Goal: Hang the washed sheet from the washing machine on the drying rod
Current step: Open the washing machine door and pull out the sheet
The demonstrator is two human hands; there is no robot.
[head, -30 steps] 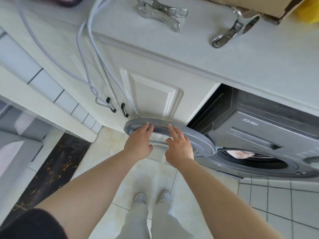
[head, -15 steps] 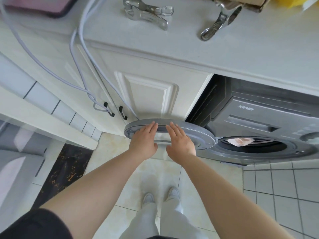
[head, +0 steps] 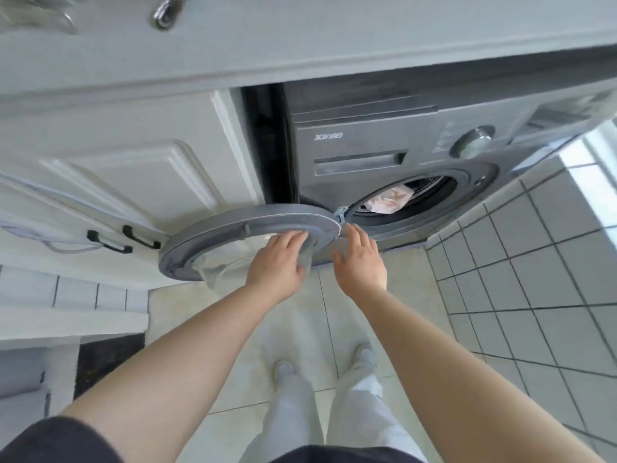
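We stand before the washer (head: 367,135), which sits under a pale counter (head: 334,38), and look down along both bare forearms. Its round door (head: 233,225) is swung wide open to the left, lying nearly level in front of a white cabinet (head: 133,168) with two black handles (head: 142,237). Our left hand (head: 277,259) rests on the door's inner side, fingers straight and loose over the grey rim where it meets the clear bowl; it grasps nothing. Our right hand (head: 360,259) is just beside it, at the hinge end of the door, fingers spread and relaxed and holding nothing; we cannot tell whether it touches the rim. The sheet (head: 389,201), a pale crumpled bundle with a pinkish tint, lies inside the drum and shows through the open port, well apart from both hands. A round dial (head: 472,142) sits on the washer's panel, to the right above the port. On the counter's far edge a shiny metal clip (head: 164,15) shows, blurred. Below us are light trousers and pale shoes (head: 283,367) on the tiled floor (head: 534,262).
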